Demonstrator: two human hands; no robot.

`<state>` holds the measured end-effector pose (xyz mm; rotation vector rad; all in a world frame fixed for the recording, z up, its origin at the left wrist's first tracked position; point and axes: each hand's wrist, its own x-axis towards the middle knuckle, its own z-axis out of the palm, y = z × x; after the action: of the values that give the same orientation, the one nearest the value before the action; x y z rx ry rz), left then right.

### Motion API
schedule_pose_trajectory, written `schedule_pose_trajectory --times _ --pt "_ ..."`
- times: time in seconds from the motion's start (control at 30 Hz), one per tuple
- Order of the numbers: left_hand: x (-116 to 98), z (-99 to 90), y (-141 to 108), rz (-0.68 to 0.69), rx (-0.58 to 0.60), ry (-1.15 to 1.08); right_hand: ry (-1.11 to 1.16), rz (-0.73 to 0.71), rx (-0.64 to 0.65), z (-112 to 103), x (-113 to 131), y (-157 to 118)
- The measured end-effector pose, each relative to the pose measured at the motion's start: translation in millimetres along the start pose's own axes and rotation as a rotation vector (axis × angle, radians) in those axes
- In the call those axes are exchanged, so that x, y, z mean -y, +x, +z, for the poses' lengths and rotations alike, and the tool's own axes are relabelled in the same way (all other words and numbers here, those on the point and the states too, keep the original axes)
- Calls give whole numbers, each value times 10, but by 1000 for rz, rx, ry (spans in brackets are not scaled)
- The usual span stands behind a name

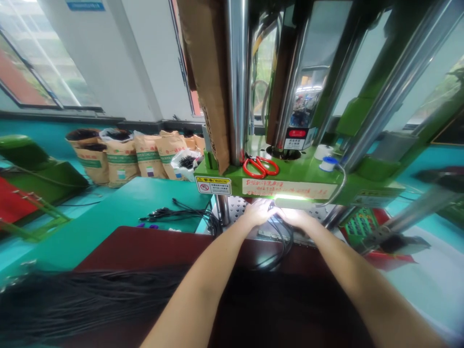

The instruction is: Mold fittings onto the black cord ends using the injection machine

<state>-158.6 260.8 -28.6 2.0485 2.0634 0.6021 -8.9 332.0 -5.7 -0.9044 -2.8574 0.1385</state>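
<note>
Both my hands reach under the lit front beam of a green press (pixel 232 170). My left hand (pixel 256 212) is over the perforated metal plate (pixel 237 205), its fingers washed out by the lamp's glare. Close beside it is my right hand (pixel 292 216), nearly touching it. Black cables (pixel 288 239) run from between the hands down over the metal edge and curl onto the dark red table (pixel 152 246). What the fingers grip, and how they are bent, is lost in the bright light.
Red-handled scissors (pixel 261 167) and a white spool with a blue top (pixel 328 163) lie on the press beam. A bundle of black cables (pixel 181 212) rests on the green table (pixel 145 193) at left. More cables (pixel 90 299) cover the near left. Paper sacks (pixel 121 159) stand behind.
</note>
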Motion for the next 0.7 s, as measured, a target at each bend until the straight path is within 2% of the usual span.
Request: schedule_pose_trajectory --times 0.13,0.33,0.7 --pt "34 -51 4 5 31 16 24 14 -12 8 -40 -12" --pt "227 -189 -134 5 108 54 12 46 -35 63 -220 -193" --pt "257 -101 -76 -22 67 42 21 84 -24 109 -258 -138"
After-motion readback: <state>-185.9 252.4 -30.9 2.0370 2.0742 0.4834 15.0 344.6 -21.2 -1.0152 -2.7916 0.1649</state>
